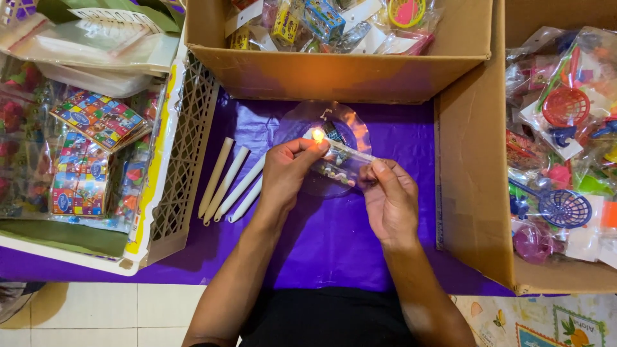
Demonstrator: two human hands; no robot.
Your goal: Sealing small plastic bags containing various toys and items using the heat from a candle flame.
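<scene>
- I see my left hand (289,168) pinched shut, thumb and forefinger pressed on the left end of a small clear plastic packet of tiny toys (339,164).
- My right hand (389,196) is also closed in a pinch, gripping the same packet's right end; the packet spans between both hands, tilted down toward 4 o'clock.
- A small candle flame (318,135) burns just at 12 o'clock of my left fingertips, touching or nearly touching the packet's upper left edge; I cannot tell which.
- Beneath the packet lies a round clear plastic dish with a wavy rim (292,125), resting on the purple-covered bench (334,238).
- Four white wax candles (232,181) lie side by side at 9 o'clock of my left hand, near it but apart.
- An open brown cardboard box of packaged toys (334,74) stands at 12 o'clock, just beyond the dish.
- A second open cardboard box filled with bagged plastic toys (472,167) sits at 3 o'clock of my right hand.
- A cream plastic lattice crate of colourful board-game packs (186,154) stands at 9 o'clock, beyond the candles.
</scene>
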